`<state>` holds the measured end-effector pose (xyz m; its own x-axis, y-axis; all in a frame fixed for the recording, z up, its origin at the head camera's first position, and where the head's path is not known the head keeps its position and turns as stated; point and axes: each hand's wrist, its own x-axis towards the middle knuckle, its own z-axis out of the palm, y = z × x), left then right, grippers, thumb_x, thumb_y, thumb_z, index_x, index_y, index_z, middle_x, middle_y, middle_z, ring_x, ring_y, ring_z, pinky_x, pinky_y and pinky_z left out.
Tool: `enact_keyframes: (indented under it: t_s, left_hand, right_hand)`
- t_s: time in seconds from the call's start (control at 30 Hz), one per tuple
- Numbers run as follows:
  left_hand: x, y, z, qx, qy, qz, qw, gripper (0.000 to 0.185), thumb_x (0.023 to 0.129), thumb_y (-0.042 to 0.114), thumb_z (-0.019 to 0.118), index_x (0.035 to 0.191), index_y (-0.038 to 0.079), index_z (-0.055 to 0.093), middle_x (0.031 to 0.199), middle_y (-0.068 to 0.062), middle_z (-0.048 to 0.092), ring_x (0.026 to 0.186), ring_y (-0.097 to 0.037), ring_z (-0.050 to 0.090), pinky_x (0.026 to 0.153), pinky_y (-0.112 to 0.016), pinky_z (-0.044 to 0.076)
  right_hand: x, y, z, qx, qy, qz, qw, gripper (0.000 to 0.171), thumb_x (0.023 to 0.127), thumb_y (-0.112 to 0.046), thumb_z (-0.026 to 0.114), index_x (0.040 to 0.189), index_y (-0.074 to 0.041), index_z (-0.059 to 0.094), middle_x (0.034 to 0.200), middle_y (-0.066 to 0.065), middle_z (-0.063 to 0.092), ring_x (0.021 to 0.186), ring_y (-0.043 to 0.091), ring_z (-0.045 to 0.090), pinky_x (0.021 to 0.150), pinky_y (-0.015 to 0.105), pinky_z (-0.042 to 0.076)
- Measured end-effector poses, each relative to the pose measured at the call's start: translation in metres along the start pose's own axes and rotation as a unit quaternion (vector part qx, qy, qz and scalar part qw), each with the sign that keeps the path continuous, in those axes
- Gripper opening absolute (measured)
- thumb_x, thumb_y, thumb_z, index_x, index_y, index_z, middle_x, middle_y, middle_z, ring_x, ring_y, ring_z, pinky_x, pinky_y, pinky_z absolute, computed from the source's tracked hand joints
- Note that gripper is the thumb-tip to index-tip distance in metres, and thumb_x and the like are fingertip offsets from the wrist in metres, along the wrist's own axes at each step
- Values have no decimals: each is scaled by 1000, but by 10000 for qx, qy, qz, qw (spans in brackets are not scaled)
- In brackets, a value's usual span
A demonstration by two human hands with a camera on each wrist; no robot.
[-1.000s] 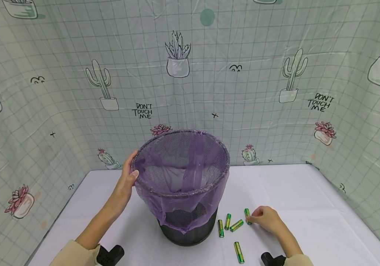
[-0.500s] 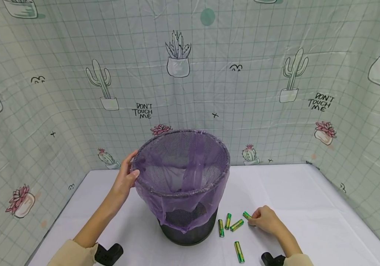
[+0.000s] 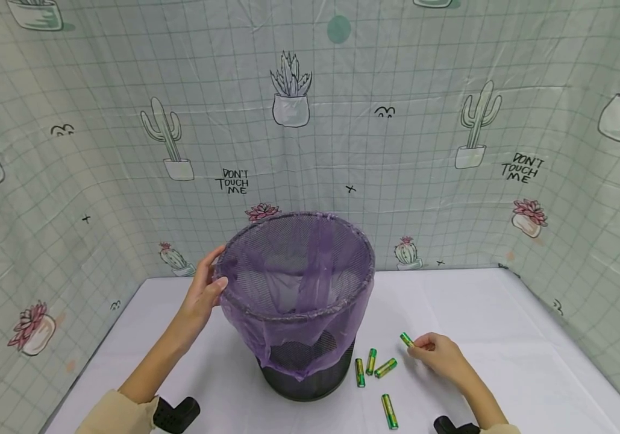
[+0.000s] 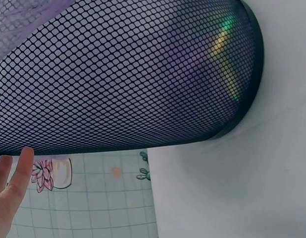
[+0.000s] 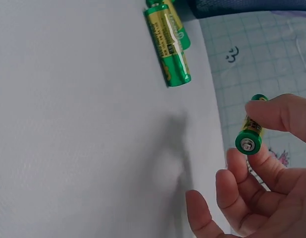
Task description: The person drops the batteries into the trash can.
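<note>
Mesh metal, thin film, glossy battery wrap, matt cloth

The wastebasket (image 3: 306, 374) beside the left hand's (image 3: 203, 295) fingers is black wire mesh, matt, with a solid smooth band at its base; over its rim hangs a purple bin liner (image 3: 293, 301) of thin, translucent, faintly shiny plastic film, wrinkled where it drapes. The battery (image 5: 251, 133) pinched between the right hand's (image 5: 262, 183) fingertips has a glossy green-and-yellow wrap and a bright bare-metal end cap. Below the fingers the tablecloth (image 3: 505, 337) looks white, matt and softly creased. The backdrop (image 3: 396, 150) beyond is a printed sheet with a slight sheen.
</note>
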<state>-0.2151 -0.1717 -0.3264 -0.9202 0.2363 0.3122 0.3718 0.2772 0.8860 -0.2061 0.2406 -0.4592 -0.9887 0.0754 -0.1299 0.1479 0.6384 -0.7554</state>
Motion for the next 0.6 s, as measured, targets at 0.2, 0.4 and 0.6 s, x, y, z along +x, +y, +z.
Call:
enact_keyframes:
  t_s: [0.2, 0.4, 0.6]
  left_hand:
    - [1, -2, 1, 38, 7, 100, 9999, 59, 92, 20, 32, 148, 18, 13, 149, -26, 12, 129, -38, 24, 86, -40, 35]
    - [0, -3, 1, 83, -31, 133, 9999, 58, 94, 23, 31, 149, 19, 11, 153, -23, 2, 137, -44, 13, 90, -52, 32]
    - [0, -3, 1, 100, -23, 161, 9998, 59, 93, 23, 31, 149, 18, 11, 153, -21, 0, 137, -44, 11, 88, -44, 31]
  right_hand:
    - [-7, -19, -11, 130, 143, -240, 9995, 29, 84, -24, 65, 97, 2, 59, 83, 5, 60, 75, 14, 51, 61, 25, 43]
    - [-16, -45, -24, -51, 378, -814, 9959, 31, 85, -28, 65, 99, 0, 59, 84, 4, 60, 79, 12, 52, 65, 26, 42]
    - [-29, -71, -37, -60, 657, -1394, 9880, 28, 86, -27, 65, 98, -3, 60, 84, 3, 59, 78, 8, 52, 67, 24, 45]
